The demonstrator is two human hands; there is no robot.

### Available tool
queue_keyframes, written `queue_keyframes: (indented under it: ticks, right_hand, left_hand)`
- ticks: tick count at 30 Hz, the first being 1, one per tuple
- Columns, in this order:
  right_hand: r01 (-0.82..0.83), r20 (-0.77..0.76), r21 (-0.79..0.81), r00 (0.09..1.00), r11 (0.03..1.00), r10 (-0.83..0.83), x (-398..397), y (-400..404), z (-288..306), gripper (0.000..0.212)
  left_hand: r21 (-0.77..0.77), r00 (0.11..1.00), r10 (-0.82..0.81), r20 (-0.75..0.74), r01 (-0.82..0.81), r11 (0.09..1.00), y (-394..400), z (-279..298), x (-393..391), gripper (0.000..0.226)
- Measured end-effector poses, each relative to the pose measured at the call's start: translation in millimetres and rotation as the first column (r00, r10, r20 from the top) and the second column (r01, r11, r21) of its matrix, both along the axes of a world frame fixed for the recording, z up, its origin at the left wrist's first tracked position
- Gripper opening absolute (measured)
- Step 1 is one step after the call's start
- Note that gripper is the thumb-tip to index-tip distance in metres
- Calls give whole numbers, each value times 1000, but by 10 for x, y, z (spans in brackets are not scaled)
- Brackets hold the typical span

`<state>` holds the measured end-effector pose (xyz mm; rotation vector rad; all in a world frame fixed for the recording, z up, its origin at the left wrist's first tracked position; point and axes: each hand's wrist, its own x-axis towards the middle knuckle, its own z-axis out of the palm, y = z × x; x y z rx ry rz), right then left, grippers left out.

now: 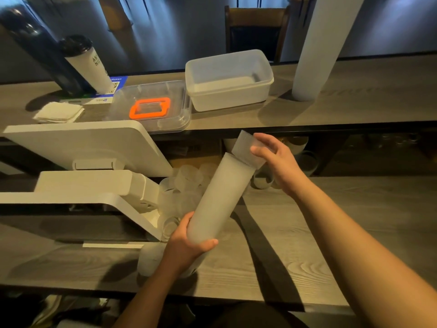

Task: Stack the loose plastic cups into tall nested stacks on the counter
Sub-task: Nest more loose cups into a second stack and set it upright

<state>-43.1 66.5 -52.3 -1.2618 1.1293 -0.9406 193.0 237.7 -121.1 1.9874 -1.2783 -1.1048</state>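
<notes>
The left hand (186, 245) grips the base of a long tilted stack (220, 197); the right hand (276, 159) pinches a short nest of cups (247, 147) at the stack's open top, partly seated by the look of it. One tall stack (319, 48) already stands on the upper shelf, well beyond the right hand. Loose cups (186, 183) lie heaped just left of the held stack, so the job seems about half done. A white stand (132, 185) crowds the heap.
</notes>
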Motion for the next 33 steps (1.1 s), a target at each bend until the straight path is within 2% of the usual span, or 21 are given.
queue_keyframes:
  ticks: [8,14,16,18,20,23,30,33]
  right_hand:
    - [-193,-167,-43,969,980,184,50,13,27,51]
    - [-283,-98,95,951,954,292,160,106,-206,55]
    - [-240,-54,124,967,963,248,145,62,-314,56]
    - [-70,-25,196,997,978,77,119,-24,-467,58]
    - [105,-98,245,992,964,-83,95,-89,-638,59]
    - [192,-258,248,958,950,-126,88,-96,-901,61]
    - [90,-539,147,842,985,3,292,-135,-1348,88]
    - [71,-611,129,791,989,23,425,-194,-1454,98]
  left_hand:
    - [-21,998,-6,64,7,1000,13,-28,-18,85]
    - [8,1000,-6,-3,6,1000,-7,12,-52,91]
    - [41,999,7,-35,-6,999,-15,11,-65,95]
    - [55,995,60,-74,-56,997,-29,-17,-66,96]
    - [57,987,108,-122,-102,993,-44,-40,-56,98]
    - [61,963,175,-207,-166,984,-72,-73,-26,101]
    - [72,946,210,-246,-198,978,-113,-77,43,108]
    - [97,947,213,-241,-195,976,-97,-109,88,114]
